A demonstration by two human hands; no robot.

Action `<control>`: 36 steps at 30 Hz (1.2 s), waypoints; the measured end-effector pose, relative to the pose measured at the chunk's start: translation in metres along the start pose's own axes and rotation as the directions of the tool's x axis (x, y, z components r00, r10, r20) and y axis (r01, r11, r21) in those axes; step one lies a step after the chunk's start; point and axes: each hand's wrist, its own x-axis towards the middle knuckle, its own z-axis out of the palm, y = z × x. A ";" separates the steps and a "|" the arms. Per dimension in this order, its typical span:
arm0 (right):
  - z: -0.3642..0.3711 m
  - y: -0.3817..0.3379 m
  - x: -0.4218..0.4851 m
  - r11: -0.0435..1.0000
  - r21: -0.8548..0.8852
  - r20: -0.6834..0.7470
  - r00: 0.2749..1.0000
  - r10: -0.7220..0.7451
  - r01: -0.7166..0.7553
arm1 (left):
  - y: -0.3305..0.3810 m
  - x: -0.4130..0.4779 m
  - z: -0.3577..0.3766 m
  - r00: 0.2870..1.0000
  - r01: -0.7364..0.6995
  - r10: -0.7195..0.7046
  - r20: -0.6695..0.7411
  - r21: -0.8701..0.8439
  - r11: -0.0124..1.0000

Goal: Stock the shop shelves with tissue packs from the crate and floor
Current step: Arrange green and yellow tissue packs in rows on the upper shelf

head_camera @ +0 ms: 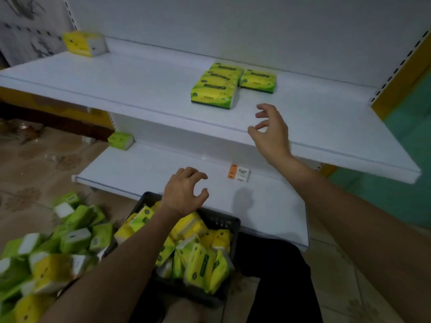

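Shelf (pixel 140 85) — stacked packs (pixel 215 94) | crate (pixel 224 221) full | left hand (pixel 184 191), right hand (pixel 271 134) empty (hovering)

Light is dim and cool, giving the white metal shelves (pixel 130 80) a bluish cast. A soft dark shadow lies on the lower shelf (pixel 140 169) just right of the left hand (pixel 186 190). Left of that hand, the green and yellow plastic tissue packs (pixel 58 248) are smeared by motion blur. Shelf edges bow toward the borders.

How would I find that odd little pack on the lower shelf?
Look at the lower white shelf, behind the black crate. Near its middle lies one small pack. It alone is white and orange; the other packs are green or yellow.
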 end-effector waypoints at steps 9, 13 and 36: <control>0.075 0.065 -0.116 0.981 0.021 0.224 0.957 0.182 -0.192 | -0.029 -0.106 0.050 0.940 0.307 -0.289 0.178 -0.082 0.948; 0.109 0.119 -0.163 0.920 -0.104 0.393 0.834 0.387 -0.378 | -0.037 -0.139 0.085 0.867 0.414 -0.369 0.336 -0.070 0.908; 0.182 0.223 -0.223 0.828 -0.514 0.741 0.370 0.560 -0.224 | -0.057 -0.199 0.183 0.528 0.529 -0.450 0.720 0.136 0.838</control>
